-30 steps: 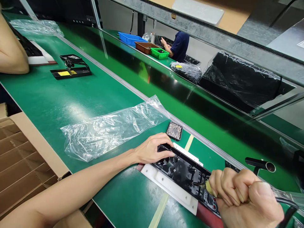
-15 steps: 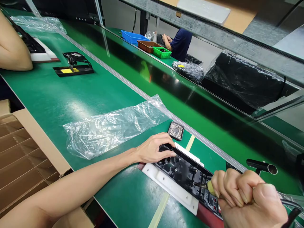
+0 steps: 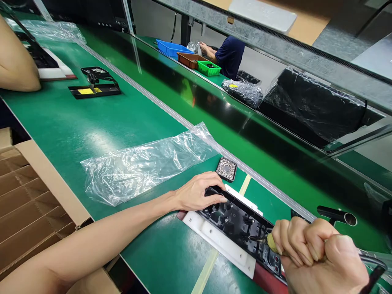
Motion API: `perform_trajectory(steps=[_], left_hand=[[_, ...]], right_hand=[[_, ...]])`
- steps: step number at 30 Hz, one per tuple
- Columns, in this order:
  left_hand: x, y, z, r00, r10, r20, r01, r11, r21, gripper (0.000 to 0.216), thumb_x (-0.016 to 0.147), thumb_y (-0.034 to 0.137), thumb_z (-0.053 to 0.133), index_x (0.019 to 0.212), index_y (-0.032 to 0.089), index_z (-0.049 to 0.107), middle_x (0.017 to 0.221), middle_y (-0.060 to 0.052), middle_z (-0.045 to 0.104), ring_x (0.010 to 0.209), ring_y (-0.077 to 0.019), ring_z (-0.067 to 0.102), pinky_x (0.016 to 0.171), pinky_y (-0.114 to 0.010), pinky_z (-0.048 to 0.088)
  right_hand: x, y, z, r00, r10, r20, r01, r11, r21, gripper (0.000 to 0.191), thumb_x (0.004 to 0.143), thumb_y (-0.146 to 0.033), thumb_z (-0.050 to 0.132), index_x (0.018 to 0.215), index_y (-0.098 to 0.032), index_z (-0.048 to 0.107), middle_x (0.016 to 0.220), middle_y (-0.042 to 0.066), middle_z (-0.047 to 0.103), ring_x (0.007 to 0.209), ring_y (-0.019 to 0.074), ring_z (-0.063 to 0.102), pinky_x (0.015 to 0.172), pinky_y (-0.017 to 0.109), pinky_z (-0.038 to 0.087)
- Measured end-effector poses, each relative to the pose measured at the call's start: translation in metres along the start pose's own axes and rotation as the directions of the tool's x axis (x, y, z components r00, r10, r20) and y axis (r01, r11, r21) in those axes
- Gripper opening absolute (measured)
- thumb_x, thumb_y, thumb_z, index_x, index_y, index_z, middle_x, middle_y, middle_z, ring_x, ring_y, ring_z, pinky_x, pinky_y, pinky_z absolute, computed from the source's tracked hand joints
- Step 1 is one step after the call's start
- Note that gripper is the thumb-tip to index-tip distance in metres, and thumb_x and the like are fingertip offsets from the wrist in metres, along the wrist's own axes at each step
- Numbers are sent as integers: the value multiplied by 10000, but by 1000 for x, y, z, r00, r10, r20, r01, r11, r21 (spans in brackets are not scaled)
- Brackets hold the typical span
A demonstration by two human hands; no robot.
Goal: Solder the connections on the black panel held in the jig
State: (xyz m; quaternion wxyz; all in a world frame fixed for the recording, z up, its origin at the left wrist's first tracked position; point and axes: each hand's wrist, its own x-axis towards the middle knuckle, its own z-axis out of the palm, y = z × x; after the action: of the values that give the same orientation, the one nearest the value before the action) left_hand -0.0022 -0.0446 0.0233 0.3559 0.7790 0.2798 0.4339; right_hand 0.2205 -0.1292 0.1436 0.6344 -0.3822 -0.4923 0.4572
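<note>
Your right hand (image 3: 318,257) grips a soldering iron (image 3: 269,241) in a closed fist, tip on the black housing (image 3: 239,222) in its white jig (image 3: 214,241); keep it steady while your left hand (image 3: 197,191) lies flat, pinning the housing's far end. Just beyond: a screw tray (image 3: 226,168), an empty plastic bag (image 3: 143,161) on the desk (image 3: 92,126)

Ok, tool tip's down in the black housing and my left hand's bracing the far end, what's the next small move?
Probably keep the tool pressed straight into that spot: the right hand grips it in a fist, and the left hand pins the black housing on its white fixture.
</note>
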Motion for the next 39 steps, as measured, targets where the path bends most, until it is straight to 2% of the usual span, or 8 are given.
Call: perform_trajectory(steps=[10,25,30,35,37,39], left_hand=[[0,-1,1,1000,8,-15,-8,1000,1,260,955,384,782,1101,175,731,1075,-69,710,1028,-223,652,956,-374,522],[1,-1,0,1000,1,-5,-1,1000,12,246,967,396,759,1093,186,733,1071,-70,714,1026,-229,657,944,-370,528],[-1,-2,1,1000,5,-7,-5,1000,6,251,968,404,758,1088,184,731,1075,-67,715,1026,-224,658,942,-369,524],[-1,-1,1,1000,6,-11,-6,1000,1,246,969,400,758,1076,180,732,1063,-65,716,1012,-220,657,935,-369,521],[0,0,0,1000,3,-8,-3,1000,-4,243,972,396,754,1075,177,732,1066,-67,714,1009,-220,658,932,-369,520],[1,1,-1,1000,2,-5,-2,1000,-8,231,974,383,751,1076,177,733,1070,-66,713,1011,-217,660,932,-367,519]], right_hand=[[0,1,2,1000,-14,-23,14,1000,9,479,953,-360,490,568,-206,250,424,-54,212,352,93,174,342,230,315],[1,1,2,1000,-18,16,18,1000,2,475,966,-340,460,566,-203,243,405,-53,229,342,91,166,340,222,307],[0,1,2,999,-42,-4,42,999,-21,482,985,-360,501,566,-206,319,430,-57,263,361,93,209,362,226,329],[-4,-3,-8,996,-9,88,9,1000,-5,446,1017,-305,491,603,-209,357,472,-50,291,398,107,260,407,248,327],[-5,-5,-14,986,30,166,-28,999,-19,439,1034,-331,489,632,-211,362,497,-47,300,427,114,283,437,259,334],[-3,-8,-18,978,84,191,-72,995,-67,445,1052,-360,486,649,-212,372,522,-41,314,455,125,319,463,270,355]])
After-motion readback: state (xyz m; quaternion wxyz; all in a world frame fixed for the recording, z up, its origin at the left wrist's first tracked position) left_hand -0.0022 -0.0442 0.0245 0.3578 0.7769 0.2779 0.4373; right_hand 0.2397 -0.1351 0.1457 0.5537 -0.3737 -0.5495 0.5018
